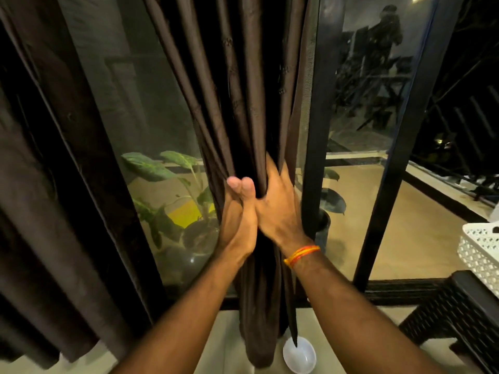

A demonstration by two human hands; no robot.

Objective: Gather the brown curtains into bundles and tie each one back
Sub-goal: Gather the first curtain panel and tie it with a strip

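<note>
We have the middle curtain point(251, 103) bunched into one bundle before the glass door point(151, 103). It hangs upright, long axis running top to bottom, lower end near a white bowl point(299, 354) on the floor. Our left hand point(237, 220) and right hand point(280, 209) touch, both curled tight round the bundle at mid-height

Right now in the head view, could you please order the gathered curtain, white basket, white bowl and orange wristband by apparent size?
1. gathered curtain
2. white basket, partly cropped
3. white bowl
4. orange wristband
</note>
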